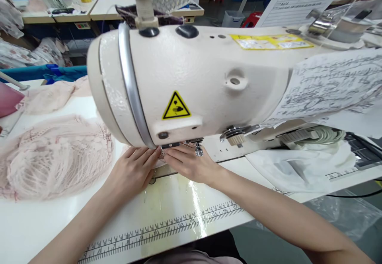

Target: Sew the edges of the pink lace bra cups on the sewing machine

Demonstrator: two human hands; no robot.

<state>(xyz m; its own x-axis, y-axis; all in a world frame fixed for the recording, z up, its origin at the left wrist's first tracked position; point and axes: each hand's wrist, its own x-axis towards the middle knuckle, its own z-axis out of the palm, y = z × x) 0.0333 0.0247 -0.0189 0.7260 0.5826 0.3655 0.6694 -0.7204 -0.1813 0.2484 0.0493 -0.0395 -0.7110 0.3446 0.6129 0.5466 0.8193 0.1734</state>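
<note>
A cream sewing machine (191,77) fills the middle of the view, its head above my fingers. My left hand (134,166) lies on the machine bed just left of the needle area, fingers close together and closed on a piece of pink lace fabric (161,153). Opposite it, my right hand (191,162) bends in from the right, its fingers closed on the same lace near the presser foot. Only a small strip of this lace shows between the hands. The machine head hides the needle and some of my fingertips.
Sheer pink lace fabric (59,156) lies heaped on the left of the white table. A printed ruler (161,230) runs along the front edge. White cloth (301,168) and a pale coiled band (316,135) lie on the right. Handwritten paper (334,85) covers the machine's arm.
</note>
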